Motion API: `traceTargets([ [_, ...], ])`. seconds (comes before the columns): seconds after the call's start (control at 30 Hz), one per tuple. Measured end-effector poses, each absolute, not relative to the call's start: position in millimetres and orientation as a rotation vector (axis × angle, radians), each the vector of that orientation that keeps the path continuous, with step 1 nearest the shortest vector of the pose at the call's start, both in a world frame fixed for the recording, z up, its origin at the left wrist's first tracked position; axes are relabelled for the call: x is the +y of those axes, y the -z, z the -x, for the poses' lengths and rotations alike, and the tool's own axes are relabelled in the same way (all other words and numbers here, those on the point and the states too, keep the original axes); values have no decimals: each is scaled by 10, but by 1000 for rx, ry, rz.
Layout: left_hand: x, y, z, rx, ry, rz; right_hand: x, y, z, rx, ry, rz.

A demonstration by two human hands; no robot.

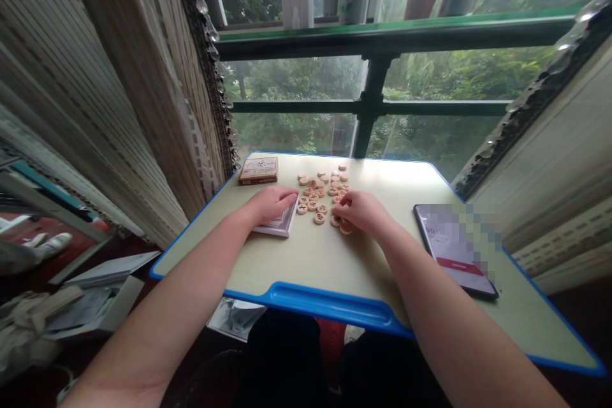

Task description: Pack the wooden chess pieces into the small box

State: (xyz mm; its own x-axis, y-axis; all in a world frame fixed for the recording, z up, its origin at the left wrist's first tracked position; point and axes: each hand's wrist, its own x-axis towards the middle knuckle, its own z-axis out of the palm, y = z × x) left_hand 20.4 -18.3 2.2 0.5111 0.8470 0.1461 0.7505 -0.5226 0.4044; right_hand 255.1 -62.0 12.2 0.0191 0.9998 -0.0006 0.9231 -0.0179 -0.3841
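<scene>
Several round wooden chess discs [321,192] lie scattered in the middle of a small beige table with a blue rim [325,306]. My left hand [270,203] rests flat on a shallow white box tray [280,224], fingers stretched toward the discs. My right hand [359,211] lies at the right side of the pile, fingers curled over a few discs; what it grips is hidden. A brown box lid [259,170] lies at the table's far left.
A phone [454,248] lies on the table's right side. A window with a dark green frame [370,108] stands behind the table. Bamboo blinds [119,95] hang at left. Papers and clutter [90,306] lie on the floor at left.
</scene>
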Motion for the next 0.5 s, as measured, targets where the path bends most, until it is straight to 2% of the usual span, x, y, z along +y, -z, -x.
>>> traceTargets([
  [0.17, -201, -57, -188, 1337, -401, -2487, -598, -66, -2546, -1978, -319, 1986],
  [0.5, -208, -55, -188, 1399, -370, -2484, -625, -110, -2563, -1991, -404, 1973],
])
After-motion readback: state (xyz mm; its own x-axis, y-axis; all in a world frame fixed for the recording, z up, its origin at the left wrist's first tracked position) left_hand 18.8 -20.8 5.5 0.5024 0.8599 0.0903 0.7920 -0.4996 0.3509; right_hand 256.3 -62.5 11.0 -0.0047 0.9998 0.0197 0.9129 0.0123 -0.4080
